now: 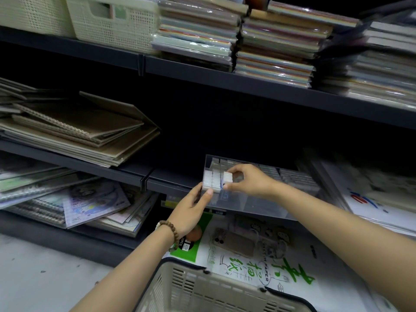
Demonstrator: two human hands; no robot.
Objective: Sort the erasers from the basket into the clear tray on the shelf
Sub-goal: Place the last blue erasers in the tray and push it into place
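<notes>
So the clear tray (258, 206) sits at the front edge of the middle shelf (171, 179), sticking out past it a bit, and its left-hand compartment is packed with rows of white erasers (212, 179) standing side by side. The compartments further right hold more small pale blocks, but they're too blurry to call. The right hand (249, 181) has a narrow grip, thumb and fingertips pinching one white eraser (227, 177) right at the end of the front row, touching its neighbours. The left hand (189, 210), bead bracelet (173, 230) on the wrist, grips the tray's front left corner with the thumb against the front wall. The basket (202, 291) is down at the bottom edge, below both arms, and I can't tell what's inside it. Under the tray lies a sketch paper pack (247, 266) with green lettering. Brown notebooks (78, 131) are piled at the shelf's left end, well clear of the hands. The top shelf has wrapped paper packs (270, 41) and cream baskets (112, 19).
</notes>
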